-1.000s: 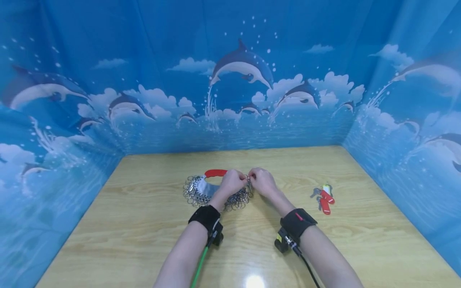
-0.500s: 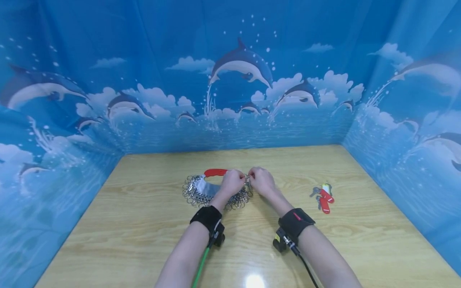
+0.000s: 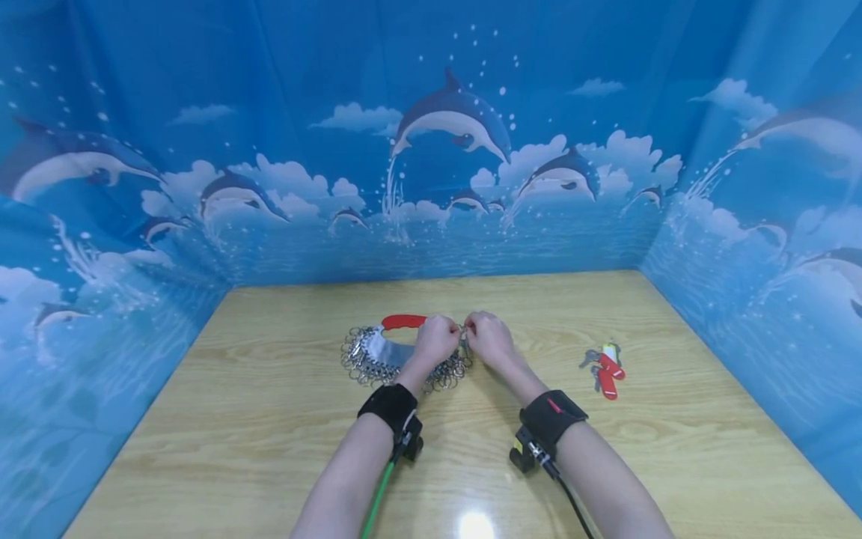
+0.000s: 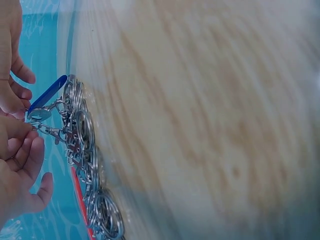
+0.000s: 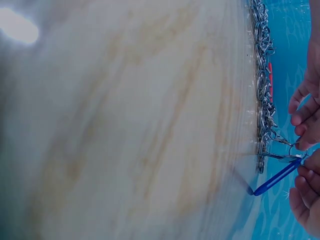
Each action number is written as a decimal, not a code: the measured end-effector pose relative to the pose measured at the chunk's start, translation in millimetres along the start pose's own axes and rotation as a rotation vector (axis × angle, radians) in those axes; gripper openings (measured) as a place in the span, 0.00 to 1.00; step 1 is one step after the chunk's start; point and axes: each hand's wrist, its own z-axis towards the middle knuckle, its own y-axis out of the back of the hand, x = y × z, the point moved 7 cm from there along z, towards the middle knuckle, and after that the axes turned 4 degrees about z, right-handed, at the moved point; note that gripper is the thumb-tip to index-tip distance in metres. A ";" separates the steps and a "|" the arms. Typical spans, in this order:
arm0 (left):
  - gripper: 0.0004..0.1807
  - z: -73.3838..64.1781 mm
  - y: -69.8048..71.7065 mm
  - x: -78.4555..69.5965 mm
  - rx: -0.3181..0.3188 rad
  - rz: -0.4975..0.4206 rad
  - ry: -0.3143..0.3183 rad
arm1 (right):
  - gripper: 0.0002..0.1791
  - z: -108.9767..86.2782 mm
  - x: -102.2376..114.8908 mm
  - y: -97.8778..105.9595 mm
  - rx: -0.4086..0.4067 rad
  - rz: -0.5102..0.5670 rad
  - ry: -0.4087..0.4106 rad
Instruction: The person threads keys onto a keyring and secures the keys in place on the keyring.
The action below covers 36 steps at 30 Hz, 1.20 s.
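Note:
A key ring holder with a red handle (image 3: 402, 321) and a curved metal plate (image 3: 387, 353) lies mid-table. Many split rings (image 4: 107, 215) and small snap hooks hang along its edge. At its right end my left hand (image 3: 436, 338) pinches a small split ring (image 5: 291, 148) beside a snap hook (image 4: 47, 129). Close against it, my right hand (image 3: 489, 338) pinches the top end of a blue key tag (image 5: 277, 177). A metal key (image 5: 280, 157) hangs between the tag and the rings. My fingertips partly hide the join.
Toward the right side of the wooden table (image 3: 269, 449) lie several keys with red tags (image 3: 608, 385) and a yellow tag (image 3: 611, 352). A blue dolphin-printed curtain (image 3: 431, 247) stands behind the table and along both sides.
Both hands stay together at the holder's right end, with only slight finger and wrist shifts. The holder and the loose keys have not visibly moved.

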 end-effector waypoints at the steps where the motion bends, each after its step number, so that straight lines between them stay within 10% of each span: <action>1: 0.25 0.2 -0.4 0.3 0.002 0.000 0.006 | 0.05 0.0 0.2 0.0 -0.004 -0.004 0.005; 36: 0.23 2.6 -5.1 2.6 -0.017 -0.017 0.075 | 0.05 -1.5 4.5 2.4 -0.047 -0.035 0.093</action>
